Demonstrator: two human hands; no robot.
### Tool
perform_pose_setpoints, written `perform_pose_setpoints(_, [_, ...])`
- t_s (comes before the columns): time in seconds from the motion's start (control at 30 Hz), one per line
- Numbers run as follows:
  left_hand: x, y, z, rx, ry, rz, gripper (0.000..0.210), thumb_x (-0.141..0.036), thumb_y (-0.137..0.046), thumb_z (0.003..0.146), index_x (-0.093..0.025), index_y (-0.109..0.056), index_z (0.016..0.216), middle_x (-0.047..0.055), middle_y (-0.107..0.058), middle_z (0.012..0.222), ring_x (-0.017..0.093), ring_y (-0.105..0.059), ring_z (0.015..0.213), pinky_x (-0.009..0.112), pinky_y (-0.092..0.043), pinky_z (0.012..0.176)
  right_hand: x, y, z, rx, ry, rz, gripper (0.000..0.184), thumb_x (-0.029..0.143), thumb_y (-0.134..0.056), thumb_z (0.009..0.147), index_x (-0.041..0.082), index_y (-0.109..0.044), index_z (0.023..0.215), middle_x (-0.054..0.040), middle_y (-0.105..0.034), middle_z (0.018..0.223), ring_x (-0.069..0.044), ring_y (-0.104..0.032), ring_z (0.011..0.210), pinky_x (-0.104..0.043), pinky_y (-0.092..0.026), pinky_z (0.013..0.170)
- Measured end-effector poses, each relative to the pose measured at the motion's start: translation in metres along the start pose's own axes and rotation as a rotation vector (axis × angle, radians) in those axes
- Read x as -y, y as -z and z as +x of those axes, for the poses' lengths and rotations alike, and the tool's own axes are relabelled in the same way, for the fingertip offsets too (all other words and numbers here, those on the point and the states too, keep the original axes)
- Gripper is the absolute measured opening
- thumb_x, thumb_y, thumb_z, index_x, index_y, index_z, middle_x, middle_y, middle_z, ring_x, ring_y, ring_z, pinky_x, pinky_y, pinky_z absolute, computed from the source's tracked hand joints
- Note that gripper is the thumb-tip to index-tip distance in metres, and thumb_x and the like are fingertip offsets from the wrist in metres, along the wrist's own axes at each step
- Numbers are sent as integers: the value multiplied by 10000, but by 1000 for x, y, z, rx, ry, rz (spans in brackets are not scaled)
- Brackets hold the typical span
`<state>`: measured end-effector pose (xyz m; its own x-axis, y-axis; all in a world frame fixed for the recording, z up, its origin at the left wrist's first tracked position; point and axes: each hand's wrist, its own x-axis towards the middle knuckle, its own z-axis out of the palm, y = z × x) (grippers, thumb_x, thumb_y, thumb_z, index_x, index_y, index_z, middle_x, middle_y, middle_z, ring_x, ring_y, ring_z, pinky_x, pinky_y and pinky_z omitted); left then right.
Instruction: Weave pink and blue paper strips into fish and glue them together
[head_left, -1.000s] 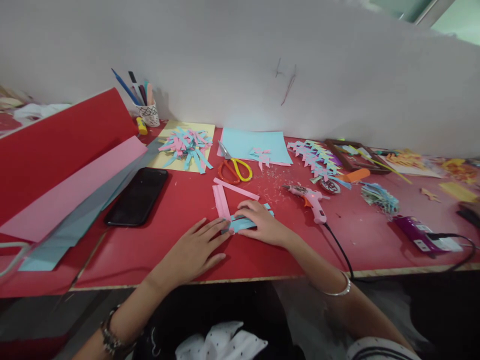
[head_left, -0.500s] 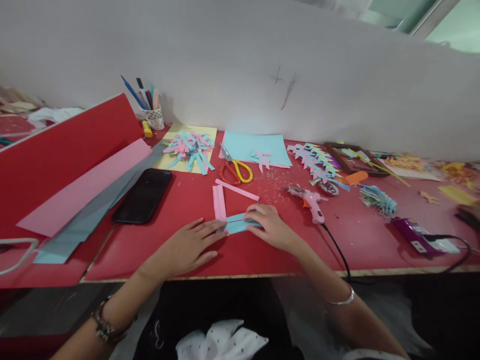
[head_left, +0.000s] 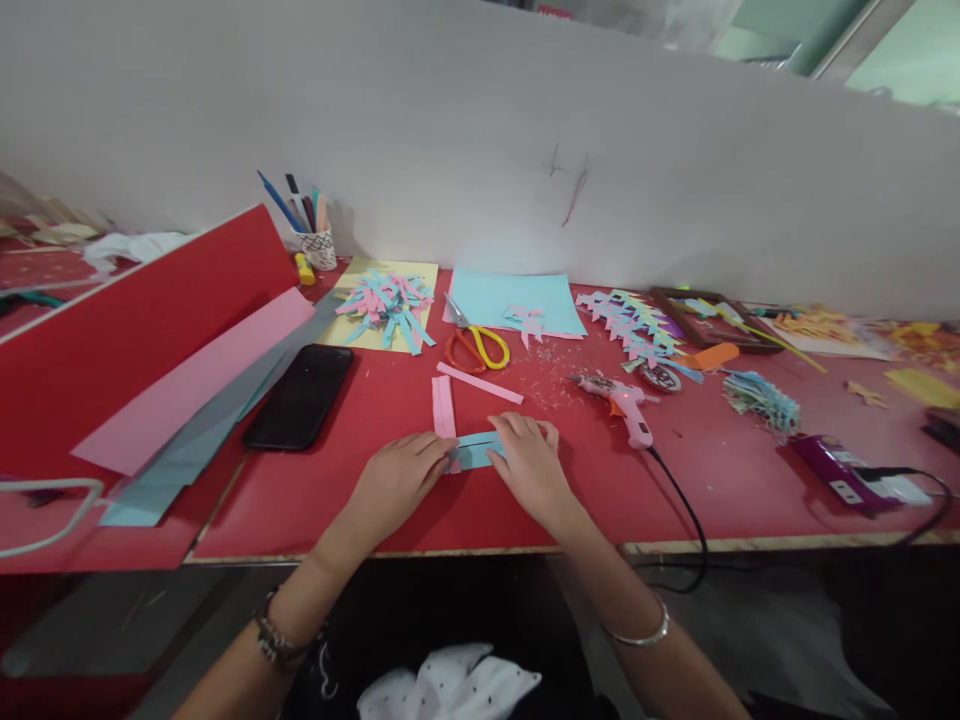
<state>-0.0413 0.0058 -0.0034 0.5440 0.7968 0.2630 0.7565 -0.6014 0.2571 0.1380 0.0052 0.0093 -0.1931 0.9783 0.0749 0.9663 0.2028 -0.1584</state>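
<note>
A light blue paper strip point(head_left: 474, 452) lies crosswise near the table's front edge, with a dark lengthwise line or gap along it. My left hand point(head_left: 401, 482) has thumb and fingers drawn together at the strip's left end. At its right end my right hand point(head_left: 531, 468) grips with bent fingers on the far side and the thumb on the near side. A folded pink paper strip point(head_left: 443, 408) runs away from me, its near end beside my left fingertips. Beyond my hands, a narrow pink strip point(head_left: 481, 384) lies slanted. My fingers hide both ends of the blue strip.
Yellow-handled scissors point(head_left: 491, 347) lie behind the strips. To the right, a pink glue gun point(head_left: 628, 405) trails a black cord over the edge. A black phone point(head_left: 300, 397) and long paper sheets point(head_left: 199, 385) lie left. Cut paper pieces point(head_left: 386, 302) rest at the back.
My left hand has gone from flat, spread fingers to a pinch at the blue strip's end. My right fingers have bent more upright around the other end. The camera view has shifted slightly.
</note>
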Motion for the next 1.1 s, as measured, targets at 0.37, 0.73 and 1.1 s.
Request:
perform_pose_setpoints(0.37, [-6,-1,13,36,199,-27,374,-134,-515,757,-195,-511,1126,38,-687,853,173,-633,777,253,-468,671,-3,25,16,153,-3,9,90,143,-514,768,172,-586,814,-77,-603,963,-245,-486,991,-466,-215,875])
perform_pose_setpoints(0.73, [8,-11,9,-48,119,-211,569,-144,-508,737,-193,-332,1276,22,-682,838,170,-631,773,269,-473,656,-2,30,24,220,60,130,140,172,-558,713,176,-527,850,-50,-625,930,-213,-529,911,-402,-218,843])
perform_pose_setpoints(1.1, [11,-12,11,-51,96,-320,658,-118,-499,724,-191,-245,1327,35,-651,872,167,-586,817,313,-472,723,0,24,26,172,216,-53,257,30,-427,771,173,-576,924,-84,-571,1021,-206,-484,1016,-374,-221,854])
